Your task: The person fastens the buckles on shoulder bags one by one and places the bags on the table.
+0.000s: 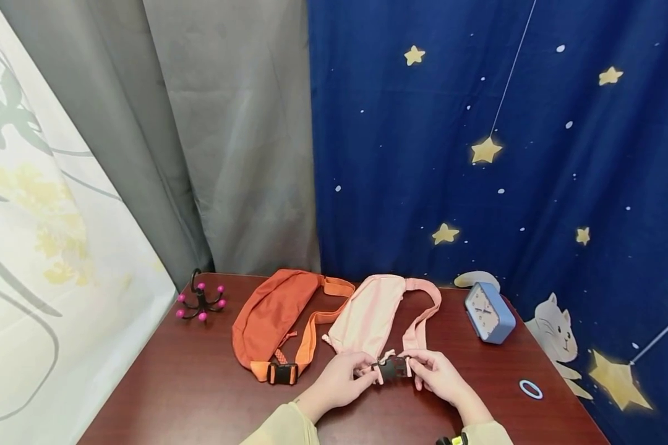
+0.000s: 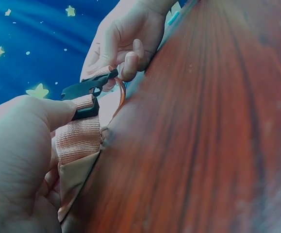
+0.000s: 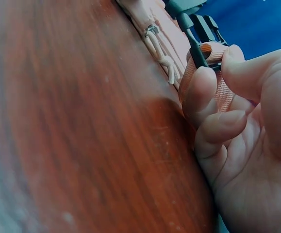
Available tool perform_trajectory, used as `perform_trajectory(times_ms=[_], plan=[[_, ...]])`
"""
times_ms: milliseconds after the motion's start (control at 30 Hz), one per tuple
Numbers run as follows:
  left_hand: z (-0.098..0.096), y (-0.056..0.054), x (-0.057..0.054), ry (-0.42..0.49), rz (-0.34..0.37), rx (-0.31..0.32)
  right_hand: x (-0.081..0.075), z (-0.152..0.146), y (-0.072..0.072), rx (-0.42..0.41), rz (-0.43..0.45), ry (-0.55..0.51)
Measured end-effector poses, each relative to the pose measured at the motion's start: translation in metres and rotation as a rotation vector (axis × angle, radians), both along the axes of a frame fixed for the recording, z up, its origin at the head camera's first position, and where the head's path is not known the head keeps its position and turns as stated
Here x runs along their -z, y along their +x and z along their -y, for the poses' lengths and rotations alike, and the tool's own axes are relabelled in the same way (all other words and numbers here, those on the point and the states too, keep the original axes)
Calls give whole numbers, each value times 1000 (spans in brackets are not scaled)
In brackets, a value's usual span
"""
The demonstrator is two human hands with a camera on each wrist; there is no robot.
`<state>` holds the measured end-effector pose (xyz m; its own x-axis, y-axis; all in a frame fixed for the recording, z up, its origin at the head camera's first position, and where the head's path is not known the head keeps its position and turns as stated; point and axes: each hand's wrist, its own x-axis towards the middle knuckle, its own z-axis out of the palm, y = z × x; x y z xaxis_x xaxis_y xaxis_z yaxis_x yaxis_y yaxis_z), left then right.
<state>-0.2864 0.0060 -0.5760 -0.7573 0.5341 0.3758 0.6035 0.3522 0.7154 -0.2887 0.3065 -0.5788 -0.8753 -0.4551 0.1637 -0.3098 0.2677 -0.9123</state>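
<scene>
A pink waist bag (image 1: 367, 312) lies on the table, its strap (image 1: 423, 327) curving round toward me. My left hand (image 1: 345, 378) pinches one half of the bag's black side-release buckle (image 1: 387, 369) by the webbing end, thumb on top in the left wrist view. Across from it, my right hand (image 1: 436, 377) holds the pronged half (image 3: 206, 31) between thumb and fingertips. The two halves face each other at close range, and the prongs show in the right wrist view. A pale cord zipper pull (image 3: 165, 60) hangs from the bag beside them.
Left of the pink bag lies an orange waist bag (image 1: 278, 312) with its buckle (image 1: 282, 373) fastened. A black hook rack with pink knobs (image 1: 201, 301) stands at the back left. To the right are a blue clock (image 1: 490, 313) and a light blue ring (image 1: 522, 384). Curtains (image 1: 256, 136) hang behind.
</scene>
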Motion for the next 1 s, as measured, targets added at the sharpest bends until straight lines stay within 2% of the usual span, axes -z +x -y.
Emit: perform_trajectory(times_ms=[200,400,633,833,1000], plan=[[0,1,0,-8,-20,2,-2,4,1,-8,-51,42],[0,2,0,-40,-59,2,-2,8,2,-32,-41,85],[0,2,2,-55,-78,0,-1,10,2,-56,-37,71],[0,2,4,-72,-105,-11,-2,11,4,-70,-88,96],[0,3,3,-85,-113,-22,-4,12,5,-81,-93,99]])
